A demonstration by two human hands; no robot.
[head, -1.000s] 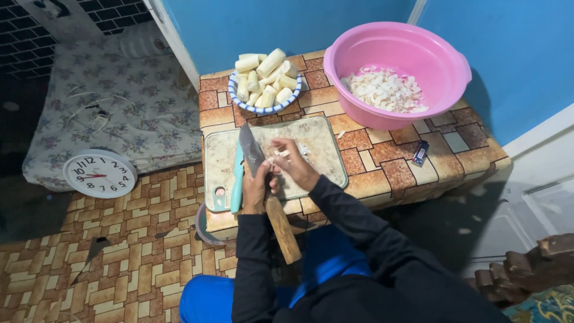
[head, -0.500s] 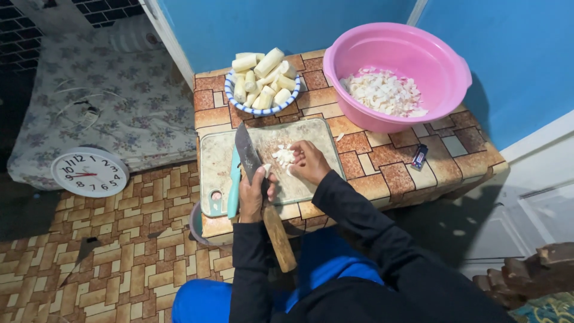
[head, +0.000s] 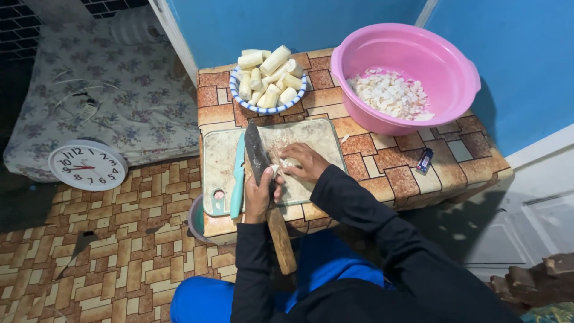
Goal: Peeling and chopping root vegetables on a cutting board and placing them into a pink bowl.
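- The left hand (head: 260, 194) is closed around a big knife (head: 257, 155) with a wooden handle, its blade lying on the cutting board (head: 221, 161).
- The right hand (head: 305, 162) is curled over small white pieces (head: 286, 162) on the board, just beside the blade.
- A teal knife (head: 238, 176) lies on the board's left part.
- Further back on the tiled surface (head: 382, 161), a blue-rimmed bowl of pale peeled chunks (head: 269, 78) and a pink basin (head: 442, 66) of white cut bits.
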